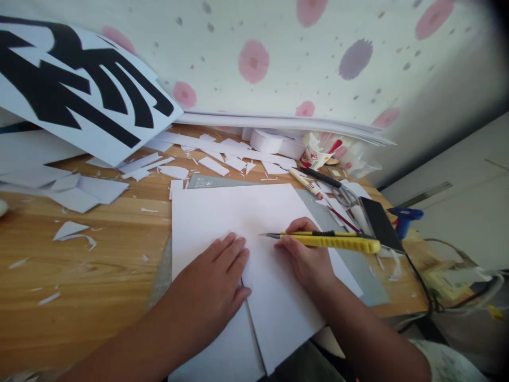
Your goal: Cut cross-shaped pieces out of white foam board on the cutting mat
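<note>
A large white sheet of board lies on a grey-green cutting mat, with a long slit running through its lower part to the near edge. My left hand rests flat on the sheet beside the top of this slit, fingers stretched forward. In my right hand is a yellow utility knife, gripped like a pen. Its blade is out and points left, just above or touching the sheet near my left fingertips; contact cannot be made out.
White offcuts litter the wooden table. A board with black shapes leans at the back left. Toward the right are a paper cup, a pen, a black flat box, a blue glue gun and cables.
</note>
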Demonstrator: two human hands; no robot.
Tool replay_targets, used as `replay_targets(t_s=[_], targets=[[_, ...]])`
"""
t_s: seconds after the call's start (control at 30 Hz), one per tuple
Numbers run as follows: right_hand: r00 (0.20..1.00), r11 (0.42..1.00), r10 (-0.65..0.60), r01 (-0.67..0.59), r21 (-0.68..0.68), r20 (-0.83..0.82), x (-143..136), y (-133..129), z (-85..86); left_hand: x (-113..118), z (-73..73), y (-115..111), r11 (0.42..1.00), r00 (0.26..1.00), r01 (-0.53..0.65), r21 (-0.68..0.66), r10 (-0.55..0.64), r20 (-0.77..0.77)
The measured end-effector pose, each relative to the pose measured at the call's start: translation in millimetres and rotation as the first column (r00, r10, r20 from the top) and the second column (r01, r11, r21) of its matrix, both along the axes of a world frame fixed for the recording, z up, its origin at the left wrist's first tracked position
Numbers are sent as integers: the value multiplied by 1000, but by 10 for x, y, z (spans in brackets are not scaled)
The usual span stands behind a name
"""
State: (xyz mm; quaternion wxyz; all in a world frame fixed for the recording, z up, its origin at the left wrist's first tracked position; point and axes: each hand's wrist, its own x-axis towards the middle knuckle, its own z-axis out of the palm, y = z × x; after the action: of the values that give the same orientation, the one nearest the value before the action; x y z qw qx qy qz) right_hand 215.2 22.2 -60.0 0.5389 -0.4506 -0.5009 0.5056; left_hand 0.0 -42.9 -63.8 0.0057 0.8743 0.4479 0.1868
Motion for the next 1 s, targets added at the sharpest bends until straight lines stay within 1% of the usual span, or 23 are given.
replay_targets(t_s=[0.1,0.2,0.3,0.43,0.57,0.67,0.83,0.9,1.0], targets=[[988,999,33,-36,14,151,25,-13,22,-4,-42,-2,1000,1000,5,18,-5,26],[930,989,80,-120,91,358,53,-57,70,2,-44,4,998,1000,17,67,-17,11],[881,975,84,-170,146,466,62,-97,120,5,-26,14,994,999,18,105,-15,-28],[858,966,80,-191,172,507,34,-132,174,0,-20,28,992,998,28,122,-20,-62],[840,969,64,-181,166,539,1,-152,202,2,-25,29,996,999,22,82,-18,-51],[846,970,72,-183,162,529,-5,-157,196,6,-21,24,996,998,15,83,-11,-56],[851,967,105,-208,148,514,-7,-171,167,3,-9,25,992,997,22,127,-12,-79],[848,958,101,-224,179,520,-13,-172,174,4,6,27,994,998,15,104,-8,-66],[829,929,92,-271,252,551,-16,-165,222,11,42,32,998,998,-8,65,12,-60]])
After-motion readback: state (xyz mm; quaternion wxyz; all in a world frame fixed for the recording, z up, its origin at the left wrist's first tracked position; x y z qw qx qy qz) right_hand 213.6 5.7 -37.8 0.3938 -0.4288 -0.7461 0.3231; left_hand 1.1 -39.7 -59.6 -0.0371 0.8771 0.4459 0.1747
